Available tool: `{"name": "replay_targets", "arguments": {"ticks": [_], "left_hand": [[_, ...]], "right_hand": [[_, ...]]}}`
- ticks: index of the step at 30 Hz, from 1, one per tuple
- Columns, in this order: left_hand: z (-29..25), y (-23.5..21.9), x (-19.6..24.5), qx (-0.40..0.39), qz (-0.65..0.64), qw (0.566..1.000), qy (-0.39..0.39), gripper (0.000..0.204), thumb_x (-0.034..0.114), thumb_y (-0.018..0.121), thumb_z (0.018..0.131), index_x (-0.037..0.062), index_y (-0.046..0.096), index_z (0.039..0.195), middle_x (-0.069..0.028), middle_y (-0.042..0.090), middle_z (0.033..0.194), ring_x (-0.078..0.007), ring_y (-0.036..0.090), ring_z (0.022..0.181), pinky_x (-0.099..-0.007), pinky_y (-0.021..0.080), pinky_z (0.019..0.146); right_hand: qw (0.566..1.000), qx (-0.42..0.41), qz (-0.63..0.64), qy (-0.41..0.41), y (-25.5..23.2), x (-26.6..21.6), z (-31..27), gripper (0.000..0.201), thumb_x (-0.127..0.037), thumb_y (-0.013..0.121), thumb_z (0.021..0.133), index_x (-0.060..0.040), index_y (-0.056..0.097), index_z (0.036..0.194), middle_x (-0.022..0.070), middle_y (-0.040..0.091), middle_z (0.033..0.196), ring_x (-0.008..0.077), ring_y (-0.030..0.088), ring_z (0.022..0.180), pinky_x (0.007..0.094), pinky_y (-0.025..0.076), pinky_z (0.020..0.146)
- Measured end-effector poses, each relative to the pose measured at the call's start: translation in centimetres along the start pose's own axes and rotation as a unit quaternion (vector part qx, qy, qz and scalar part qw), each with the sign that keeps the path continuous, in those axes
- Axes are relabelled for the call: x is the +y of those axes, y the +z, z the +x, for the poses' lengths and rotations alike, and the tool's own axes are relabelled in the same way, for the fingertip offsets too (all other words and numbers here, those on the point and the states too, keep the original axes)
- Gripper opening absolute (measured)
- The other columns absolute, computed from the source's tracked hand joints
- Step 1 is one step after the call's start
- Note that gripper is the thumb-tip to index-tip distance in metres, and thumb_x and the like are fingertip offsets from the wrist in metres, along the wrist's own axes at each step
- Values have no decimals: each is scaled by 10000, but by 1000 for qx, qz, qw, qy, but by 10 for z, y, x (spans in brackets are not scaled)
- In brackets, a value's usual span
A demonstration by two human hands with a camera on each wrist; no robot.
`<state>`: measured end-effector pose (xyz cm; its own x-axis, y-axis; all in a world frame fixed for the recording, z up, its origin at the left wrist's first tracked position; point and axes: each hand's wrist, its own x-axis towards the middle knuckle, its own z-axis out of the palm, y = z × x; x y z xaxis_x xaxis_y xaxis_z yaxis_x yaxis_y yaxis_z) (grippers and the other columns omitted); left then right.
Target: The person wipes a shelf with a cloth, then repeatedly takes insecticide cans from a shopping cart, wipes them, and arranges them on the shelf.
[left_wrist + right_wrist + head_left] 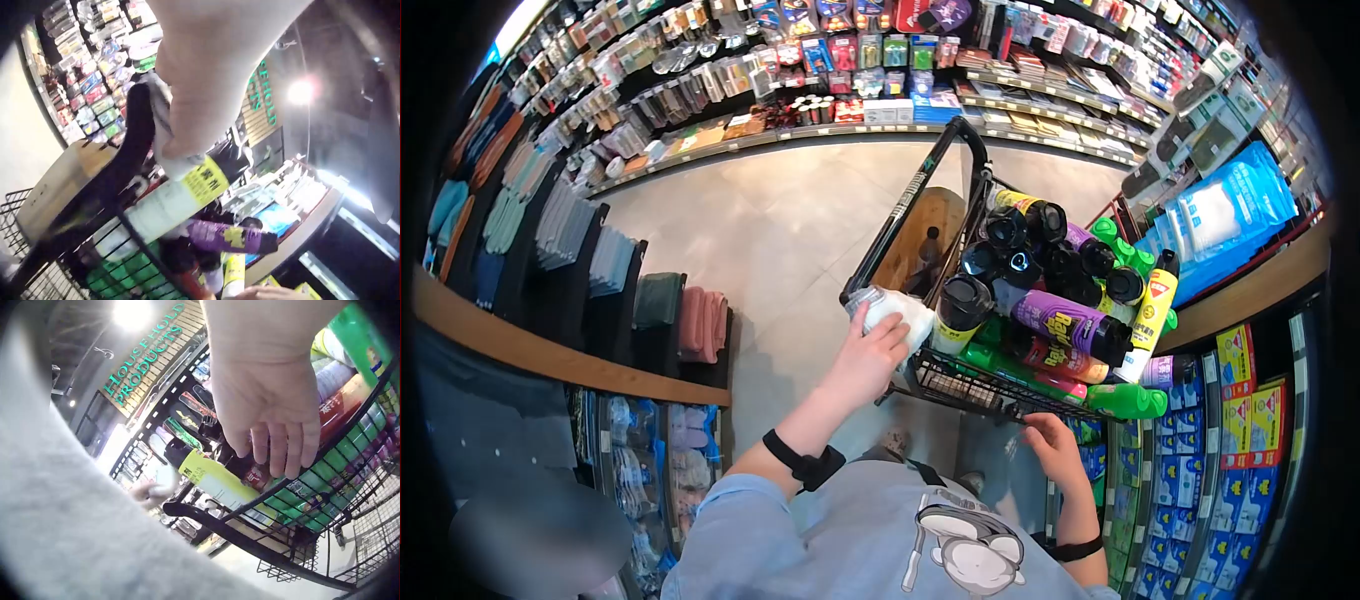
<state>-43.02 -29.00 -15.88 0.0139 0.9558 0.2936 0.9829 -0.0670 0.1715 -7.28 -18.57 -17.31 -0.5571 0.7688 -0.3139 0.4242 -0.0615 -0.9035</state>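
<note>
My left hand (868, 352) grips a white bundle (912, 318) with a clear, crinkled end, beside the black handle of the shopping cart (960, 392). Its exact kind is hidden by my fingers. In the left wrist view the hand (206, 81) covers much of that bundle. Below it leans a spray can (172, 203) with a yellow band. My right hand (1055, 450) is at the cart's near side, fingers loosely extended and holding nothing. The right wrist view shows this hand (269, 409) palm on, fingertips over the cart's wire rim.
The cart is heaped with black-capped cans, a purple can (1060, 318), a yellow-and-white can (1150, 318) and green bottles (1128, 400). A brown box (922, 240) stands by the handle. Shelves of folded towels (703, 325) stand left, boxed goods (1250, 400) right.
</note>
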Motion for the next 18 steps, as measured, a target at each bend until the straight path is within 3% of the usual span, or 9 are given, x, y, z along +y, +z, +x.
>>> {"name": "replay_targets", "arguments": {"ticks": [4, 8, 10, 11, 13, 14, 16, 18], "left_hand": [[12, -23, 4, -58, -29, 998, -3, 312, 147, 692, 684, 52, 656, 979, -81, 595, 1234, -229, 475, 1268, -583, 203, 1133], [31, -32, 3, -53, -46, 998, -8, 261, 176, 675, 717, 48, 652, 944, -108, 577, 1256, -241, 498, 1215, -581, 225, 1122], [40, -15, -5, 55, 10, 998, 9, 171, 162, 637, 756, 56, 663, 887, -97, 627, 1127, -253, 540, 1112, -581, 244, 1109], [41, -11, -8, 53, 9, 999, 11, 171, 162, 637, 756, 56, 663, 887, -97, 627, 1127, -253, 540, 1112, -581, 244, 1109], [42, -4, -13, -54, 124, 991, 12, 123, 151, 599, 784, 97, 636, 888, -52, 633, 949, -241, 558, 1021, -570, 227, 1123], [43, -2, -13, -56, 124, 991, 14, 123, 151, 599, 784, 97, 636, 888, -52, 633, 949, -241, 558, 1021, -570, 227, 1123], [48, 3, -12, -82, 166, 983, 23, 104, 112, 575, 788, 116, 638, 871, -26, 610, 789, -232, 566, 978, -595, 196, 1134], [53, 15, -10, -99, 181, 978, 20, 106, 116, 574, 791, 103, 661, 850, -39, 620, 768, -239, 571, 1002, -601, 175, 1142]], "right_hand": [[1000, 18, 8, 6, 0, 5, 4, 268, -119, 617, 918, -9, 593, 1162, 46, 651, 949, 105, 602, 838, 262, 493, 754], [1000, 22, 11, 4, 8, 4, 5, 270, -126, 620, 915, -11, 599, 1158, 50, 652, 958, 107, 600, 831, 263, 495, 745], [1000, 26, -12, 7, 10, 3, 5, 276, -141, 624, 911, -14, 605, 1155, 56, 654, 965, 110, 599, 835, 265, 494, 746], [1000, 27, -10, 10, 11, 4, 4, 276, -141, 624, 911, -14, 605, 1155, 56, 654, 965, 110, 599, 835, 265, 494, 746], [999, 30, -13, 13, 11, 6, 2, 283, -152, 626, 909, -16, 609, 1156, 62, 659, 970, 117, 605, 848, 273, 496, 751], [999, 31, -11, 14, 10, 10, 2, 283, -152, 626, 909, -16, 609, 1156, 62, 659, 970, 117, 605, 848, 273, 496, 751], [999, 37, -5, 15, 10, 15, 0, 286, -154, 628, 909, -16, 610, 1159, 74, 669, 1003, 127, 618, 877, 284, 501, 767], [999, 31, -2, 24, 9, 18, -3, 267, -128, 607, 926, -5, 591, 1163, 65, 658, 1008, 127, 619, 920, 283, 504, 799]]}}
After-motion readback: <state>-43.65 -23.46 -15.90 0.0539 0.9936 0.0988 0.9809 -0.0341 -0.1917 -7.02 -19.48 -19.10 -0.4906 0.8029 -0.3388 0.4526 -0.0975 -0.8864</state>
